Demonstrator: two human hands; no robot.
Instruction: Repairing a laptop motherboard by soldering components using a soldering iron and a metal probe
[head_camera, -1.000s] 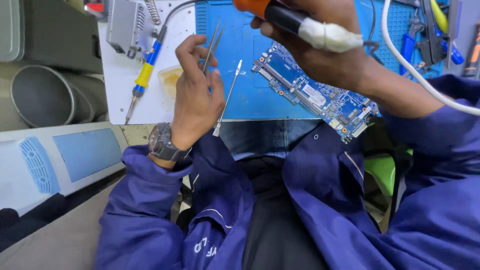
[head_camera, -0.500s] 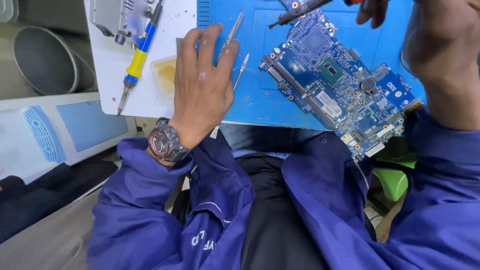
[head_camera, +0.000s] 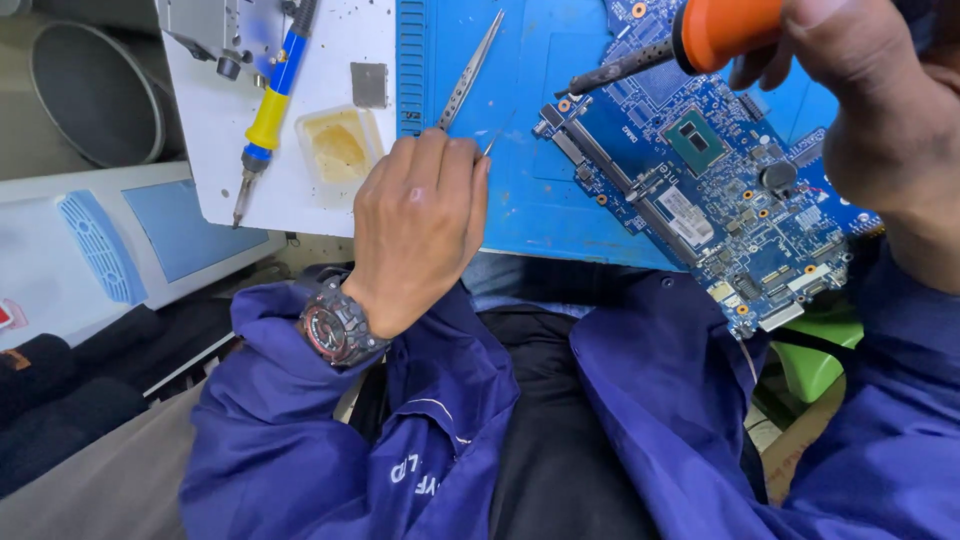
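1. Left hand (head_camera: 418, 235): lay palm-down on the blue work mat (head_camera: 530, 215), fingers curled together over the lower end of the metal tweezers (head_camera: 470, 72), whose tips pointed away up the mat.
2. Right hand (head_camera: 880, 110): gripped the orange handle of a soldering iron (head_camera: 655, 55), fingers closed round it; the dark barrel slanted down-left, its tip just above the upper-left edge of the board.
3. Blue circuit board (head_camera: 720, 190): rested tilted on the mat, its near corner overhanging the bench edge above the person's lap.
4. White plate (head_camera: 300, 190): left of the mat, carrying a blue-and-yellow screwdriver (head_camera: 268, 110) and a small yellowish flux tub (head_camera: 340, 145).
5. Wristwatch (head_camera: 335, 330): on the left wrist, above the blue sleeve.
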